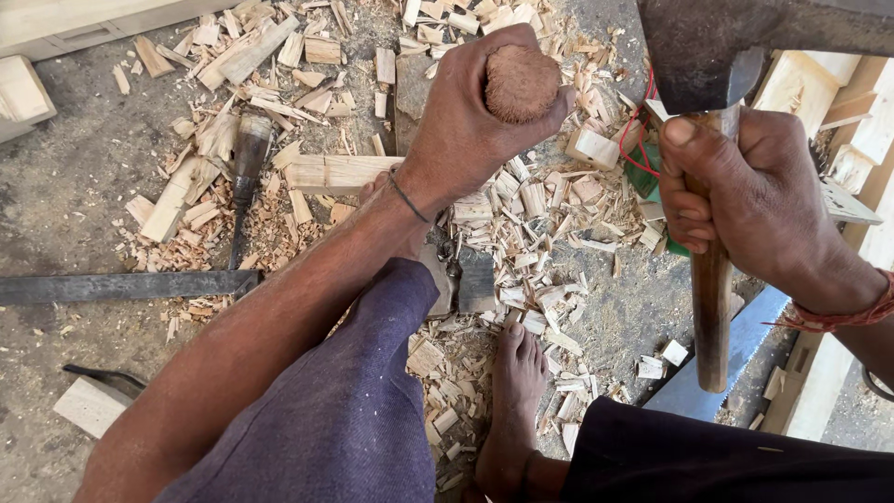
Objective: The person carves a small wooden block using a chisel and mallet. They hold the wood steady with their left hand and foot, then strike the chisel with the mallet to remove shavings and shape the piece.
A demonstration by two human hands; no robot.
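Chisel handle (520,84), round worn wooden top, is sitting upper centre of view w/ left hand (470,121) wrapping closed around it; fingers (549,107) curling round the far side, only the frayed end showing. Blade below is hidden by the hand. Right hand (759,200) is gripping shut on the hammer (712,279) just under its dark metal head, thumb pressing along the wooden shaft, which is hanging down past the palm. Hammer head is sitting up at top right, near the chisel handle but apart from it.

Outward: wood chips (521,233) are lying thick over the grey floor btwn both hands. A second chisel (247,177) is lying among chips at left, a flat metal bar (121,284) crossing below it. Bare foot (517,391) is resting on chips at bottom centre. Saw blade (736,359) is lying beside the hammer shaft's lower end.
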